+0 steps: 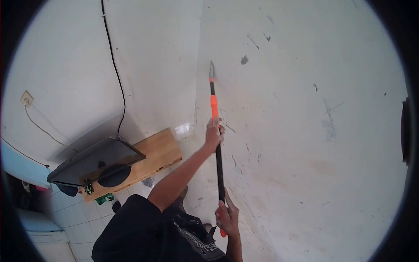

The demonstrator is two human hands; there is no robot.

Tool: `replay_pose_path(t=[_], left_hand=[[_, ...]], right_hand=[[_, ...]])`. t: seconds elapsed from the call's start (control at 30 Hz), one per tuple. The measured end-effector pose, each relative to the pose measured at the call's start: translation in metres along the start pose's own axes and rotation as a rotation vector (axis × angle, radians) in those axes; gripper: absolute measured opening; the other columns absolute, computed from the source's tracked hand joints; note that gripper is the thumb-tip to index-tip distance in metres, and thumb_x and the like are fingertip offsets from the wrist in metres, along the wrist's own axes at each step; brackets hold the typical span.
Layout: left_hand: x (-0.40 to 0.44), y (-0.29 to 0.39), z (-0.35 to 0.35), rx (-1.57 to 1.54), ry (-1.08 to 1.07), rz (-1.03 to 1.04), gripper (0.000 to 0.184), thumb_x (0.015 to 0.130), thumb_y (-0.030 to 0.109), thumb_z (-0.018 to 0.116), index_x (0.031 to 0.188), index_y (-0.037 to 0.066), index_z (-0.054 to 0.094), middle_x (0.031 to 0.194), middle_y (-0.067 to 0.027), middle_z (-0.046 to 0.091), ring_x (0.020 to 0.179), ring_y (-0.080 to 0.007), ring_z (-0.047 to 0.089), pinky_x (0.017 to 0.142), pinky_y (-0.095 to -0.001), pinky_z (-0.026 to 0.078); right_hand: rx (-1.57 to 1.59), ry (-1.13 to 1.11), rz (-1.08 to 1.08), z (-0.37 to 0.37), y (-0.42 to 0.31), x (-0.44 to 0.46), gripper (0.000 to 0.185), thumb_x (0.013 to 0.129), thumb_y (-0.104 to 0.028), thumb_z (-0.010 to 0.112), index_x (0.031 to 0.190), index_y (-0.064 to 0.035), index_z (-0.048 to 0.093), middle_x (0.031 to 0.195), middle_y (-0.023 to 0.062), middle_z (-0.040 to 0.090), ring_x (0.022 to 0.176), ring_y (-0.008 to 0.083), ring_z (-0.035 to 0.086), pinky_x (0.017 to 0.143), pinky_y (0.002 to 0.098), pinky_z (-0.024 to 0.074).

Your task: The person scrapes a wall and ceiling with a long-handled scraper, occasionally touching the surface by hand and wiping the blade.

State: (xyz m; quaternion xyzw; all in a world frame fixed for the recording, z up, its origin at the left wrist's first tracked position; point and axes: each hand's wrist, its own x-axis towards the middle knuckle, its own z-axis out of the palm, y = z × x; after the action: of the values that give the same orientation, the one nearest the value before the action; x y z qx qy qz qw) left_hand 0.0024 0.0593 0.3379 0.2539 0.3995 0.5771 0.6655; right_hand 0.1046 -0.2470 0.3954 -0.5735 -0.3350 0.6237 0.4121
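One long-handled scraper (220, 170), black and orange, runs up the centre of the frame, its blade at upper centre against or near the pale wall (305, 183). Left hand (214, 134): wraps the handle mid-frame. Right hand (229, 216): grips its lower end, lower centre. One television (87, 165): stands on a wooden bench (160, 146), lower left.

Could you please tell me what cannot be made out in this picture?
- Head view: the stretch of the long pole inside the left hand, hidden by that hand.
- Head view: part of the pole's lower end, covered by the right hand.
- Head view: whether the blade touches the wall; its tip is too small to tell.
- Head view: what the dark object at far right is, cut off by the image's round edge.
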Motion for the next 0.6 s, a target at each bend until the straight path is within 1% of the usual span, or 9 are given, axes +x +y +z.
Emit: replay_pose_path(t=[0.07, 0.13, 0.2, 0.27, 0.37, 0.43, 0.47, 0.57, 0.6], left_hand=[[-0.053, -0.019, 0.03, -0.023, 0.018, 0.009, 0.034, 0.108, 0.045, 0.045, 0.116, 0.013, 0.05, 0.066, -0.0015, 0.048, 0.038, -0.0105, 0.039, 0.032, -0.0273, 0.033], [-0.099, -0.058, 0.043, 0.049, -0.046, 0.081, 0.043, 0.109, 0.05, 0.044, 0.12, 0.009, 0.048, 0.065, -0.001, 0.046, 0.035, -0.0098, 0.039, 0.03, -0.0271, 0.032], [-0.141, -0.069, 0.059, -0.008, -0.076, 0.013, 0.041, 0.11, 0.048, 0.042, 0.122, 0.009, 0.047, 0.067, -0.0013, 0.047, 0.033, -0.0096, 0.037, 0.028, -0.0258, 0.03], [-0.153, -0.072, 0.06, -0.025, -0.075, -0.022, 0.039, 0.111, 0.045, 0.04, 0.123, 0.008, 0.047, 0.065, -0.0007, 0.046, 0.034, -0.0096, 0.038, 0.028, -0.0265, 0.032], [-0.133, -0.06, 0.052, -0.022, -0.045, -0.057, 0.035, 0.112, 0.041, 0.039, 0.122, 0.008, 0.048, 0.065, 0.0, 0.046, 0.036, -0.0097, 0.038, 0.029, -0.0269, 0.033], [-0.091, -0.048, 0.037, 0.03, 0.03, -0.018, 0.037, 0.111, 0.046, 0.04, 0.118, 0.01, 0.048, 0.066, -0.0004, 0.046, 0.037, -0.0079, 0.036, 0.03, -0.0253, 0.03], [-0.071, -0.036, 0.029, 0.041, 0.034, -0.03, 0.038, 0.111, 0.047, 0.041, 0.118, 0.01, 0.049, 0.066, -0.0003, 0.046, 0.037, -0.0078, 0.037, 0.031, -0.0252, 0.031], [-0.001, -0.004, 0.005, 0.087, 0.087, -0.022, 0.039, 0.11, 0.048, 0.042, 0.118, 0.01, 0.049, 0.066, 0.0, 0.046, 0.039, -0.0078, 0.038, 0.032, -0.0254, 0.031], [0.016, 0.008, -0.006, 0.091, 0.096, -0.017, 0.039, 0.11, 0.048, 0.042, 0.118, 0.01, 0.049, 0.066, 0.0, 0.046, 0.039, -0.0078, 0.038, 0.032, -0.0254, 0.031]], right_hand=[[-0.004, 0.018, 0.025, -0.037, 0.029, -0.037, 0.058, 0.109, -0.018, 0.052, 0.162, -0.0081, 0.031, 0.061, -0.0026, 0.048, 0.043, 0.0048, 0.04, 0.038, 0.0229, 0.0336], [0.01, 0.058, 0.098, -0.069, 0.049, -0.08, 0.057, 0.108, -0.02, 0.054, 0.16, -0.0055, 0.036, 0.061, -0.0016, 0.053, 0.045, 0.005, 0.044, 0.04, 0.0233, 0.0342], [0.044, 0.059, 0.11, -0.092, 0.07, -0.111, 0.059, 0.108, -0.022, 0.054, 0.16, -0.0049, 0.034, 0.061, -0.0004, 0.052, 0.043, 0.0063, 0.043, 0.039, 0.0237, 0.0343], [0.084, 0.06, 0.119, -0.094, 0.076, -0.121, 0.06, 0.108, -0.024, 0.054, 0.16, -0.0044, 0.033, 0.06, 0.0007, 0.05, 0.04, 0.0076, 0.043, 0.037, 0.024, 0.0344], [0.015, 0.08, 0.046, -0.077, 0.073, -0.104, 0.058, 0.108, -0.022, 0.052, 0.159, -0.0023, 0.035, 0.061, 0.0005, 0.052, 0.043, 0.0064, 0.045, 0.04, 0.0234, 0.0364], [-0.111, 0.071, 0.002, -0.052, 0.059, -0.065, 0.055, 0.108, -0.019, 0.048, 0.159, -0.0023, 0.036, 0.061, -0.0013, 0.052, 0.045, 0.0053, 0.045, 0.042, 0.0231, 0.0363], [-0.161, 0.058, 0.007, -0.038, 0.033, -0.046, 0.054, 0.108, -0.018, 0.046, 0.159, -0.004, 0.037, 0.061, -0.0026, 0.051, 0.047, 0.0046, 0.046, 0.044, 0.023, 0.0358], [-0.227, 0.048, -0.024, -0.008, 0.011, 0.016, 0.053, 0.109, -0.019, 0.046, 0.16, -0.0058, 0.037, 0.062, -0.003, 0.049, 0.047, 0.0045, 0.044, 0.044, 0.0233, 0.0349], [-0.135, 0.017, 0.0, 0.009, 0.001, 0.032, 0.054, 0.108, -0.022, 0.05, 0.159, -0.0066, 0.038, 0.064, -0.0036, 0.049, 0.051, 0.0043, 0.044, 0.046, 0.0234, 0.0355]])
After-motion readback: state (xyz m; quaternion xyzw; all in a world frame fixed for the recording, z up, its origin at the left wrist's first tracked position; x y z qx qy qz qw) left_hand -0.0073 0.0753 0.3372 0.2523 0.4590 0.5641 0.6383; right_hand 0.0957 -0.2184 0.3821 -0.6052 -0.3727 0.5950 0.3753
